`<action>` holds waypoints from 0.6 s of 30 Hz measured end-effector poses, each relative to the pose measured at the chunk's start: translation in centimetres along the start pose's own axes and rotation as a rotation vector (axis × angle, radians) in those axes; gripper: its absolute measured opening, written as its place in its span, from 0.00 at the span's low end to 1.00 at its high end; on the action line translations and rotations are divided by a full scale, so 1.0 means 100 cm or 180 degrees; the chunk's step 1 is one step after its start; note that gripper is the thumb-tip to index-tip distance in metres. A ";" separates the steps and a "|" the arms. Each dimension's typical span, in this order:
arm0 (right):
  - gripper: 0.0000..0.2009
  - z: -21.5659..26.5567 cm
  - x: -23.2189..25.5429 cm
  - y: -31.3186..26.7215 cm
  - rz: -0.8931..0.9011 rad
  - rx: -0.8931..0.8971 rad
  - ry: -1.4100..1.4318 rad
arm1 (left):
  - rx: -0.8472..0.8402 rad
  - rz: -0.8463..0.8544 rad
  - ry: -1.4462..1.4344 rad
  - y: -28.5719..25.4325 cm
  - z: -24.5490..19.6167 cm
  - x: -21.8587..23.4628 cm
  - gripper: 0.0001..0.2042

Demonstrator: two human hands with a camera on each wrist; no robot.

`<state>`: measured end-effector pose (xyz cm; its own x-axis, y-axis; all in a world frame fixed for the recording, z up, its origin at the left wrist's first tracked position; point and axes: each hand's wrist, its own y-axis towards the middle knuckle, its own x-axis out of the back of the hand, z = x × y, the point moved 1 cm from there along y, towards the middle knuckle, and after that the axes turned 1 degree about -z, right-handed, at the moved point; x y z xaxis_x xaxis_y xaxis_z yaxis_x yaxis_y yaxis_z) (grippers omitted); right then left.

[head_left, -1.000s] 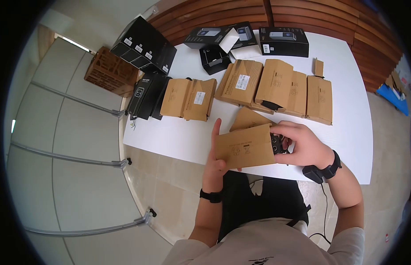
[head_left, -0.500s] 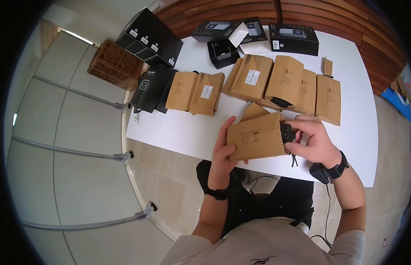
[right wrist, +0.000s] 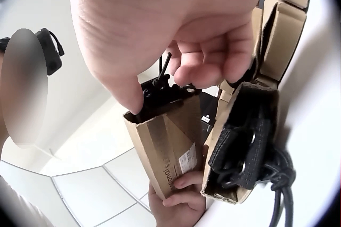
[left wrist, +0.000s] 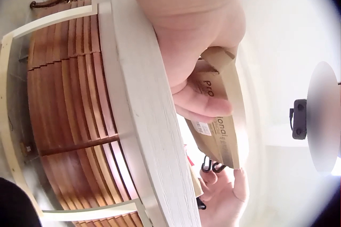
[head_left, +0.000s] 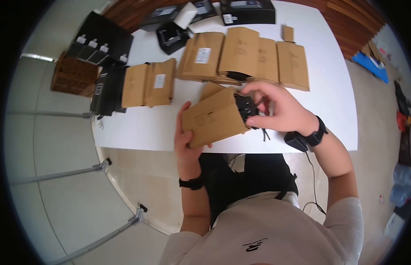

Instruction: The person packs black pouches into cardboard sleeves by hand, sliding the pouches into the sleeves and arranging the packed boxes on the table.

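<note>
My left hand (head_left: pixel 187 134) grips a flat brown cardboard box (head_left: pixel 214 120) by its closed end, thumb on the printed face. Above the table's front edge, the box tilts with its open end up to the right. Out of that end pokes a black item (head_left: pixel 246 107) with round holes and thin cords; the rest of it is hidden inside. My right hand (head_left: pixel 288 108) pinches this item at the opening, thumb on the near side and fingers curled at the far side. In the right wrist view, the thumb dips inside the box rim.
Another open carton (right wrist: pixel 272 102) holding black straps and knotted cord lies close by. Several brown cartons (head_left: pixel 240 53) line the white table (head_left: pixel 333 115), with black boxes (head_left: pixel 247 12) behind. A stack of black boxes (head_left: pixel 101 39) stands at the left. A cable hangs from the right wrist.
The head view has shifted. The box's open end has tilted upward, and more of the black item with its cords shows at the opening. Both hands keep their places on box and item.
</note>
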<state>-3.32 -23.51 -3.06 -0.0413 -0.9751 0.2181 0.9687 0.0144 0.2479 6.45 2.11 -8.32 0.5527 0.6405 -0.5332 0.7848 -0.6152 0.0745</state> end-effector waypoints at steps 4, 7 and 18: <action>0.28 0.004 0.003 -0.001 0.0270 -0.0276 -0.0325 | 0.0009 0.0130 0.0189 0.001 0.000 -0.002 0.43; 0.27 0.004 0.001 -0.002 0.0308 -0.0291 -0.0188 | 0.0003 0.0079 0.0257 0.001 0.000 -0.005 0.43; 0.13 -0.010 -0.002 -0.004 0.0230 -0.0062 0.0024 | 0.0050 0.0401 -0.0183 0.001 0.002 0.011 0.41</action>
<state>-3.43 -23.49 -4.12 0.0307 -0.9732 0.2277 0.9736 0.0806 0.2134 7.07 2.64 -9.09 0.6293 0.5307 -0.5678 0.7055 -0.6965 0.1308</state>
